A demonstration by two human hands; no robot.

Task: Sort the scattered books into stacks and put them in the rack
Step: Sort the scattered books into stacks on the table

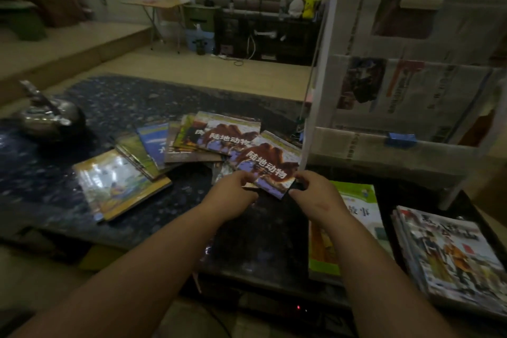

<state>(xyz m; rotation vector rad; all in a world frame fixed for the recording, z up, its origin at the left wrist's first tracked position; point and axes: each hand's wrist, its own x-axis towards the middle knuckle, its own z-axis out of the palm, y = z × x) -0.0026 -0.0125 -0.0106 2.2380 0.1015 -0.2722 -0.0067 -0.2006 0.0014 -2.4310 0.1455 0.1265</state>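
- Two hands, left (233, 195) and right (312, 192), pinch the near corners of a thin glossy camel-cover book (270, 163) at table centre.
- Similar books (192, 140) fan left and far.
- White newspaper-lined rack (406, 107) stands far right.

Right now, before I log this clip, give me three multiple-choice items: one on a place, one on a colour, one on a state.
1. The white rack stands where, relative to the scattered books? A left; B right; C underneath.
2. Border colour of the book beside the right hand? A green; B red; C black.
3. The nearest camel-cover book is: A lying untouched; B in the rack; C held by both hands.
Answers: B, the rack rises at the right end of the table; A, its top edge is bright green; C, the left hand and right hand grip its near edge.
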